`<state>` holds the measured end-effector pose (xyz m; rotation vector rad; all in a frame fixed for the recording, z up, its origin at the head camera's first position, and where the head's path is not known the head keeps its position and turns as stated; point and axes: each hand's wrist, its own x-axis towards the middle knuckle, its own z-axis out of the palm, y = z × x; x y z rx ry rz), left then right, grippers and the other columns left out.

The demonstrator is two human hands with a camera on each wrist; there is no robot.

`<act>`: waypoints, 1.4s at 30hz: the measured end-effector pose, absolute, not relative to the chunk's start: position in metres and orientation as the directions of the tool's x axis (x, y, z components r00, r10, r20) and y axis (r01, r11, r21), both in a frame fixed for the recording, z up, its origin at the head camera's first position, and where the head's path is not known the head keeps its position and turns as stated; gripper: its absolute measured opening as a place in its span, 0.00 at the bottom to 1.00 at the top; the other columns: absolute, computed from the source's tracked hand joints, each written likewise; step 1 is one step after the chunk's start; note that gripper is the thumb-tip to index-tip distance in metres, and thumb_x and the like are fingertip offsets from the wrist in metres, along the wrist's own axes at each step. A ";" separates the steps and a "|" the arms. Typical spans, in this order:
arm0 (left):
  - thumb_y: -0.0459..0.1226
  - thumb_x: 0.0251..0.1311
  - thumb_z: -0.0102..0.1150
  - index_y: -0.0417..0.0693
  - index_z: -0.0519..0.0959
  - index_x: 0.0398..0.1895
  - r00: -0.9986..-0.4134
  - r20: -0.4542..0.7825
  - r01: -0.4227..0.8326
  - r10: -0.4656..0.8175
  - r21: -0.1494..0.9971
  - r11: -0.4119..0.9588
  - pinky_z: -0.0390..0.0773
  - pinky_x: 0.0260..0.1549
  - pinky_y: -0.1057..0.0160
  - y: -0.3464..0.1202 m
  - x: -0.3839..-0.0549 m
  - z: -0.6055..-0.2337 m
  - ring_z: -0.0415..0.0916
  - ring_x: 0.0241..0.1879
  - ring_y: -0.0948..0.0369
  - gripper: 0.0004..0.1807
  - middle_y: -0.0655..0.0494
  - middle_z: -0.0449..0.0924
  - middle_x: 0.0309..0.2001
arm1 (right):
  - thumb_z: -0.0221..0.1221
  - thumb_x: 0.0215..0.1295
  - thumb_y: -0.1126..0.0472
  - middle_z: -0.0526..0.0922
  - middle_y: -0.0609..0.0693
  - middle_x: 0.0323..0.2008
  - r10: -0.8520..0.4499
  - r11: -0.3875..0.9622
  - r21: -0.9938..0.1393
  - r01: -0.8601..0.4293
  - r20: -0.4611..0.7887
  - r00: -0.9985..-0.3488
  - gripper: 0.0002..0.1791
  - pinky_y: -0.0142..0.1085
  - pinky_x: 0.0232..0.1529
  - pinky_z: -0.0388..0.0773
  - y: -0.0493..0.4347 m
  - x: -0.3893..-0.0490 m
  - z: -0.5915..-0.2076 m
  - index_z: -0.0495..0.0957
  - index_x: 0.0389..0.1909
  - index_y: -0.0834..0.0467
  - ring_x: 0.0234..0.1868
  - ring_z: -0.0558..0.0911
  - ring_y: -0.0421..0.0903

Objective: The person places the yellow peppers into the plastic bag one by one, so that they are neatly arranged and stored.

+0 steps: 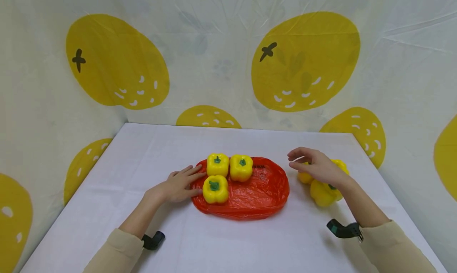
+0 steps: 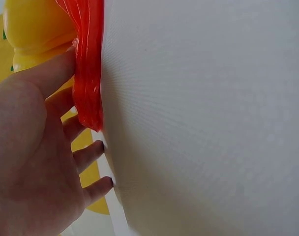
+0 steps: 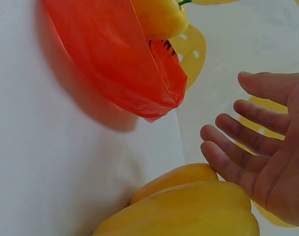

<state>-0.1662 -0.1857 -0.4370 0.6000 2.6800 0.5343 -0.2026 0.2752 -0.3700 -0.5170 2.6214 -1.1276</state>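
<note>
A red plastic bag [image 1: 257, 197] lies spread on the table, dark printing near its far right edge. Three yellow bell peppers with green stems sit on its left half: a front one [image 1: 216, 190], a back one [image 1: 217, 164] and one to the right [image 1: 241, 168]. My left hand [image 1: 178, 185] rests at the bag's left edge, fingers spread, thumb close to the front pepper; the left wrist view shows its fingertips touching the red plastic [image 2: 89, 73]. Over more yellow bell peppers [image 1: 323, 193] at the right, my right hand [image 1: 315, 166] hovers with loosely bent fingers, nothing held.
A white cloth covers the table [image 1: 228, 249]. Behind and beside it hangs a pale curtain [image 1: 214, 47] printed with large yellow fruit. Dark wrist devices stick out at the left cuff [image 1: 154, 240] and the right cuff [image 1: 344, 228].
</note>
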 end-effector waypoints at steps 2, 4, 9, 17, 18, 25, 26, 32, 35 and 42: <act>0.59 0.69 0.57 0.59 0.62 0.80 -0.851 -0.242 0.337 0.466 0.428 0.839 0.48 0.69 0.29 -0.186 -0.166 -0.437 0.43 0.79 0.41 0.40 0.50 0.52 0.81 | 0.63 0.73 0.50 0.82 0.55 0.56 -0.407 0.643 -0.732 -0.227 -0.075 -0.910 0.22 0.41 0.51 0.83 0.277 -0.202 -0.369 0.77 0.60 0.58 0.56 0.81 0.57; 0.59 0.69 0.57 0.59 0.62 0.80 -0.851 -0.242 0.337 0.466 0.428 0.839 0.48 0.70 0.29 -0.186 -0.166 -0.437 0.43 0.79 0.42 0.40 0.50 0.52 0.81 | 0.62 0.74 0.51 0.81 0.56 0.56 -0.401 0.645 -0.729 -0.227 -0.071 -0.913 0.22 0.39 0.51 0.83 0.280 -0.201 -0.366 0.76 0.61 0.58 0.56 0.81 0.57; 0.58 0.69 0.57 0.59 0.62 0.80 -0.850 -0.243 0.340 0.467 0.425 0.839 0.48 0.70 0.29 -0.185 -0.167 -0.436 0.42 0.79 0.42 0.40 0.50 0.51 0.81 | 0.60 0.75 0.52 0.80 0.58 0.58 -0.384 0.652 -0.724 -0.224 -0.061 -0.921 0.22 0.35 0.49 0.82 0.291 -0.197 -0.359 0.75 0.63 0.59 0.57 0.80 0.57; 0.58 0.69 0.57 0.58 0.62 0.80 -0.849 -0.251 0.339 0.465 0.417 0.843 0.48 0.70 0.29 -0.184 -0.166 -0.435 0.43 0.79 0.42 0.39 0.49 0.52 0.81 | 0.59 0.76 0.50 0.79 0.59 0.60 -0.324 0.670 -0.714 -0.203 -0.035 -0.945 0.25 0.37 0.48 0.83 0.319 -0.189 -0.352 0.72 0.66 0.59 0.58 0.79 0.57; 0.57 0.69 0.57 0.58 0.62 0.80 -0.848 -0.253 0.339 0.465 0.415 0.844 0.48 0.70 0.29 -0.184 -0.167 -0.435 0.42 0.79 0.42 0.39 0.49 0.52 0.81 | 0.59 0.76 0.49 0.79 0.59 0.60 -0.315 0.673 -0.712 -0.200 -0.031 -0.949 0.25 0.36 0.48 0.83 0.324 -0.188 -0.352 0.72 0.66 0.59 0.57 0.79 0.56; 0.58 0.70 0.57 0.58 0.62 0.80 -0.847 -0.257 0.342 0.465 0.406 0.848 0.48 0.70 0.30 -0.184 -0.167 -0.435 0.42 0.79 0.42 0.39 0.49 0.51 0.81 | 0.60 0.76 0.51 0.80 0.51 0.57 -0.257 0.673 -0.710 -0.209 0.040 -0.966 0.25 0.23 0.45 0.77 0.354 -0.181 -0.353 0.73 0.65 0.61 0.50 0.78 0.31; 0.58 0.70 0.57 0.58 0.62 0.80 -0.848 -0.258 0.340 0.464 0.406 0.848 0.48 0.70 0.30 -0.184 -0.167 -0.435 0.42 0.79 0.42 0.39 0.49 0.51 0.81 | 0.60 0.76 0.52 0.80 0.48 0.56 -0.252 0.671 -0.710 -0.211 0.049 -0.966 0.24 0.22 0.45 0.76 0.358 -0.180 -0.353 0.73 0.65 0.61 0.50 0.78 0.30; 0.58 0.69 0.58 0.57 0.62 0.80 -0.848 -0.261 0.331 0.461 0.418 0.846 0.48 0.70 0.29 -0.183 -0.166 -0.434 0.43 0.79 0.41 0.40 0.49 0.52 0.81 | 0.61 0.75 0.54 0.81 0.46 0.54 -0.233 0.698 -0.687 -0.201 0.047 -0.971 0.23 0.22 0.44 0.71 0.376 -0.171 -0.353 0.73 0.64 0.62 0.48 0.78 0.28; 0.58 0.69 0.57 0.57 0.62 0.80 -0.849 -0.260 0.331 0.460 0.417 0.847 0.49 0.69 0.29 -0.183 -0.165 -0.434 0.43 0.79 0.41 0.40 0.49 0.52 0.81 | 0.61 0.75 0.55 0.82 0.51 0.54 -0.232 0.713 -0.674 -0.195 0.036 -0.972 0.23 0.22 0.43 0.71 0.382 -0.166 -0.354 0.73 0.64 0.63 0.47 0.78 0.26; 0.58 0.69 0.57 0.58 0.62 0.80 -0.850 -0.257 0.332 0.459 0.416 0.847 0.49 0.69 0.29 -0.184 -0.165 -0.434 0.43 0.79 0.41 0.39 0.49 0.52 0.81 | 0.65 0.72 0.55 0.79 0.56 0.57 -0.188 0.749 -0.643 -0.161 0.027 -0.982 0.28 0.21 0.41 0.71 0.393 -0.164 -0.362 0.72 0.66 0.63 0.48 0.73 0.25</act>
